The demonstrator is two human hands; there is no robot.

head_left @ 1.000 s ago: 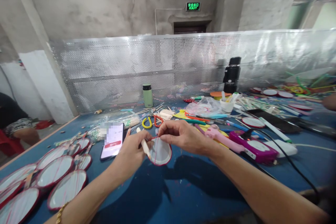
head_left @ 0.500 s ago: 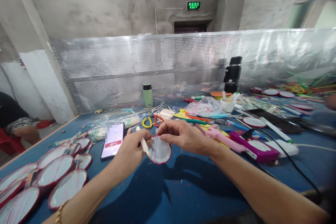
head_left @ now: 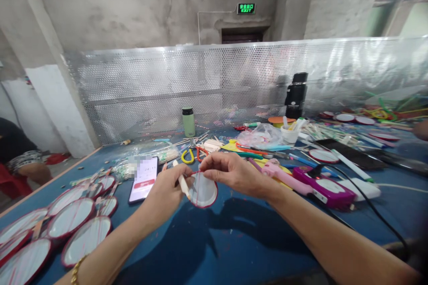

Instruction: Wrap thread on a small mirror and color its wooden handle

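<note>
Over the middle of the blue table, my left hand is closed on a small round red-rimmed disc with a whitish see-through face. A pale wooden stick slants down from the same hand along the disc's left side; whether the two are joined I cannot tell. My right hand has thumb and fingertips pinched together at the upper edge of the disc. What lies between those fingertips is hidden.
Larger red-rimmed discs lie at left beside a lit phone. At right are a pink glue gun, a purple device and a black cable. Behind stand a green bottle, a black flask and scattered sticks. A person sits far left.
Hardly anything differs. Both hands keep their hold, and the disc has shifted only very slightly.
</note>
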